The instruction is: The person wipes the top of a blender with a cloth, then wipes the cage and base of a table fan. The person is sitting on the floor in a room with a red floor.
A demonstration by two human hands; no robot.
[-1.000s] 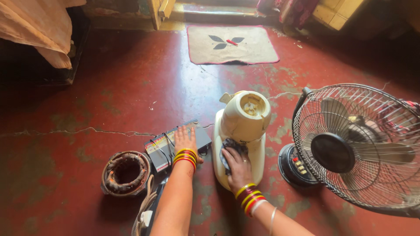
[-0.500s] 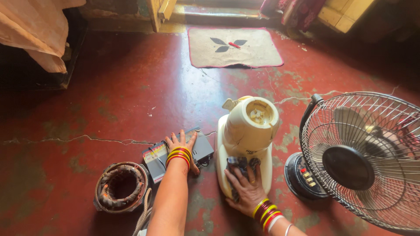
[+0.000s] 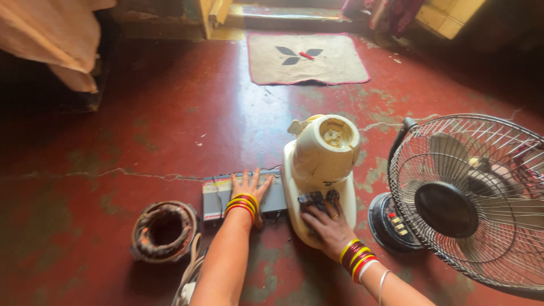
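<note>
pressing a dark crumpled cloth [image 3: 315, 199] against the sloping front of a cream plastic mixer-grinder base [image 3: 321, 170], the right hand [image 3: 330, 225] has its fingers spread flat over the fabric, bangles at the wrist. the base stands upright on the worn red cement floor [image 3: 141, 130], between a grey flat metal electronics box [image 3: 224, 195] and a black table fan with a wire cage [image 3: 470, 198]. the left hand [image 3: 248, 190] lies palm-down on the box, fingers fanned apart.

the base looks rigid, smooth and probably bottom-heavy from its motor; its glossy shell could slip, so the wide lower skirt seems the safest hold. the cloth is soft and limp.

a copper-wound motor stator ring [image 3: 164, 230] sits near the left forearm. the base's controls are hidden under the cloth and hand, and pale cords at the lower edge are cut off.
</note>
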